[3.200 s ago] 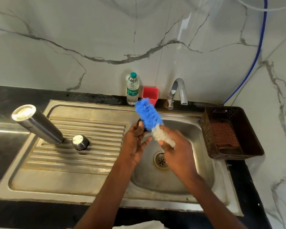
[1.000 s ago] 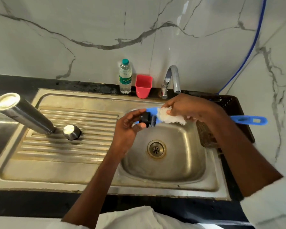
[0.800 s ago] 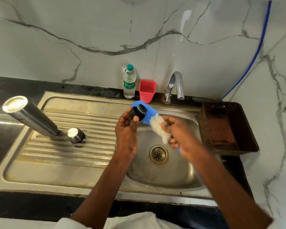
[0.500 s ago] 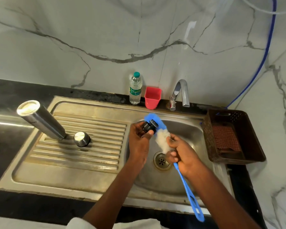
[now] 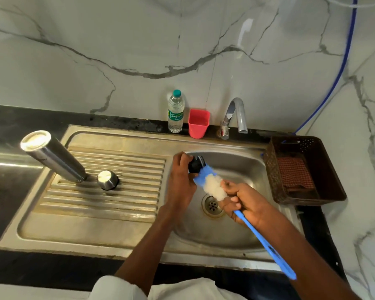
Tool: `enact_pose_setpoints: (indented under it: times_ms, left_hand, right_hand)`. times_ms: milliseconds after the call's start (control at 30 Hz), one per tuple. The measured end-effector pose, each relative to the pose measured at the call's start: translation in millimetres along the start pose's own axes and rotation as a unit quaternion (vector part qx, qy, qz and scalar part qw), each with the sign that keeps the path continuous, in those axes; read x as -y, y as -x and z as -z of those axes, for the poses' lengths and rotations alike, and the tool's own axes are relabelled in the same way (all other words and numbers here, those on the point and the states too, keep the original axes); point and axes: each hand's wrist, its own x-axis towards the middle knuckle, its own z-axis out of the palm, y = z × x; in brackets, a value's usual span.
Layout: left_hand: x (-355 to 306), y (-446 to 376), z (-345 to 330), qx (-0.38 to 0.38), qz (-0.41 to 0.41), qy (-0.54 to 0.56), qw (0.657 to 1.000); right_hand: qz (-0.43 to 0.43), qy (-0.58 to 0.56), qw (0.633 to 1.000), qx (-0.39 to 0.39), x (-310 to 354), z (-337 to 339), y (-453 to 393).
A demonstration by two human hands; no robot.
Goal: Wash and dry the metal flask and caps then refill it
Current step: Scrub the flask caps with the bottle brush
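Note:
Over the sink basin (image 5: 243,232) my left hand (image 5: 180,180) grips a small black inner cap (image 5: 195,164). My right hand (image 5: 246,204) holds a blue bottle brush (image 5: 266,247) by its handle near the head. The brush's blue and white bristles (image 5: 210,185) press against the cap. The metal flask (image 5: 52,156) stands upside down on the ribbed drainboard (image 5: 100,200) at the left. A round steel outer cap (image 5: 107,179) sits just right of the flask.
A plastic water bottle (image 5: 175,111) and a red cup (image 5: 198,123) stand against the marble wall behind the sink. The tap (image 5: 236,116) is to their right. A brown basket (image 5: 305,172) holding a brown cloth sits right of the basin.
The brush has swung from sideways with its handle pointing right to its handle pointing down towards me. The bristles keep rubbing the black cap, which my left hand turns. Flask and steel cap stay put.

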Motion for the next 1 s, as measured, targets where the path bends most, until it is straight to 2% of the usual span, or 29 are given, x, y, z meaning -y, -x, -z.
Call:
enact_pose_setpoints:
  times_ms: [200,267,333,367,400,433,500,533,567,600,667,833,900,967,1000]
  left_hand:
    - [14.5,4.1,-0.2,0.070,-0.031,-0.124,0.989]
    - [17.4,6.4,0.6,0.071,-0.017,-0.129,0.989]
    - [19.5,7.5,2.9,0.049,0.030,-0.089,0.994]
    - [19.8,7.1,4.4,0.040,0.071,-0.048,0.996]
    - [20.7,5.6,5.4,0.033,0.114,-0.007,0.993]
    - [19.7,4.0,6.0,0.029,0.145,0.033,0.988]
    - [17.4,2.1,4.9,0.032,0.172,0.118,0.978]
    - [15.6,2.7,2.8,0.043,0.172,0.159,0.971]
    - [14.3,4.5,-0.6,0.063,0.167,0.185,0.966]
    - [12.3,6.4,-3.9,0.082,0.162,0.187,0.965]
    - [7.0,8.1,-6.9,0.088,0.153,0.164,0.971]
    - [-2.0,8.1,0.4,0.061,0.114,0.080,0.988]
    - [-2.9,9.1,2.5,0.055,0.087,0.036,0.994]
    - [-1.3,6.1,6.5,0.037,0.087,0.002,0.996]
    - [1.0,3.8,8.1,0.032,0.088,-0.003,0.996]
  right_hand:
    - [0.073,0.130,0.988,-0.043,-11.5,-0.5,32.9]
    - [0.109,0.207,0.969,-0.076,-16.5,4.1,41.6]
    - [0.164,0.284,0.938,-0.115,-21.9,11.1,49.5]
    - [0.207,0.328,0.911,-0.140,-25.4,15.3,52.8]
    - [0.263,0.392,0.865,-0.170,-28.9,19.5,55.6]
    - [0.327,0.478,0.790,-0.202,-31.6,21.7,58.9]
    - [0.418,0.632,0.614,-0.220,-36.6,21.7,57.4]
    - [0.435,0.674,0.556,-0.219,-38.8,19.0,53.4]
    - [0.434,0.698,0.524,-0.223,-39.2,14.8,47.4]
    - [0.428,0.710,0.507,-0.235,-37.1,9.3,41.4]
    - [0.409,0.721,0.497,-0.256,-27.7,-1.7,30.0]
    - [0.365,0.736,0.512,-0.252,2.3,-19.6,24.0]
    - [0.358,0.766,0.477,-0.241,-2.1,-25.3,31.6]
    - [0.334,0.819,0.410,-0.224,-20.8,-30.8,45.4]
    - [0.321,0.835,0.393,-0.214,-31.8,-31.8,53.1]
